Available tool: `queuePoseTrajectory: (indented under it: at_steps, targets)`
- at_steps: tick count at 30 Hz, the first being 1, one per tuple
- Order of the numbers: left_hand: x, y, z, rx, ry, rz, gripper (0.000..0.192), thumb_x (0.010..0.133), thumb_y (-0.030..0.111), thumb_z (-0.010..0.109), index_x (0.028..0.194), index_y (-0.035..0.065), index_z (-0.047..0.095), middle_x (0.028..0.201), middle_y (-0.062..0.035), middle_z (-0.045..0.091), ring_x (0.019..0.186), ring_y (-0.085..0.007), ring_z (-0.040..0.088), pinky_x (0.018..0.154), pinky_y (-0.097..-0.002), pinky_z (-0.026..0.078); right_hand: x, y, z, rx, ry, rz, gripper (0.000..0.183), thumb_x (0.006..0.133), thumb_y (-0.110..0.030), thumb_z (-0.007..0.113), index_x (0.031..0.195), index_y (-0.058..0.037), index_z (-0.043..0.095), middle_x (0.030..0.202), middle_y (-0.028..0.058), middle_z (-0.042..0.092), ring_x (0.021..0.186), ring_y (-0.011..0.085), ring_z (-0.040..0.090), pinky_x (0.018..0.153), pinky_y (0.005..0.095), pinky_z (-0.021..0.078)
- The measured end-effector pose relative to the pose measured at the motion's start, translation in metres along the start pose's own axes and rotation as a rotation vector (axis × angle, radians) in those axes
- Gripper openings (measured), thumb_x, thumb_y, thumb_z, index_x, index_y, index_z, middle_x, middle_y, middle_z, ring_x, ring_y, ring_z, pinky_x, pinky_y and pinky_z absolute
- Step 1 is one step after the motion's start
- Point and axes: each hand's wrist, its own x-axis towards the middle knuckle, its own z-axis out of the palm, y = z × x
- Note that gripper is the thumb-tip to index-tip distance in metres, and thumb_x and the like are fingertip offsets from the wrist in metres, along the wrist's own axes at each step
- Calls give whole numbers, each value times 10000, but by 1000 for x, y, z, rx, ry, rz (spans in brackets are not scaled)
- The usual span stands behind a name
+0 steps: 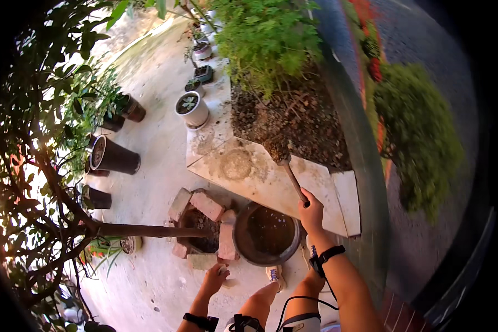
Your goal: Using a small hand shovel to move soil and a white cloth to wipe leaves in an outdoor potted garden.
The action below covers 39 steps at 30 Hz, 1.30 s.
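My right hand [311,211] grips the handle of a hand trowel [292,178], which points away from me over the pale stone ledge. Its blade is heaped with brown soil [277,148], at the edge of the planting bed [290,112]. My left hand [215,279] is curled low beside the brick ring, with a small pale object [223,269] at its fingers; what it is cannot be made out. Between my hands, in front of my shoes, sits a round dark pot [237,245] with dark brown contents.
Bricks [207,204] ring the base of a tree trunk [149,230] left of the pot. A white pot with a succulent [193,110] stands on the ledge [249,166]. Several dark planters [120,159] are at the left. A dark cable [307,297] hangs by my right arm.
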Motion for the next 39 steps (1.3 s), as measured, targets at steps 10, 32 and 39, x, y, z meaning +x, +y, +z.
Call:
queuePoseTrajectory:
  at_steps: [10, 32, 39]
  targets:
    - [-69, -2, 23, 42, -60, 263, 203, 714, 73, 561, 900, 1, 526, 707, -60, 548, 631, -117, 510, 554, -250, 423, -163, 6, -99, -41, 82, -10, 313, 670, -7, 558, 984, -15, 548, 876, 173, 579, 793, 254, 574, 678, 298, 445]
    - [-456, -104, -63, 61, 198, 220, 212, 734, 107, 556, 941, 66, 541, 698, -84, 544, 615, -135, 503, 579, -275, 424, -510, -77, -240, -20, -189, -136, 325, 660, 9, 540, 985, -5, 541, 863, 176, 581, 765, 227, 580, 669, 280, 441]
    - [-591, -187, -116, -70, 404, 135, 222, 736, 78, 549, 957, 64, 537, 724, -82, 564, 648, -129, 511, 615, -272, 428, -593, -111, -207, -34, -323, -263, 324, 662, 0, 542, 986, 9, 535, 863, 153, 586, 765, 198, 569, 692, 280, 432]
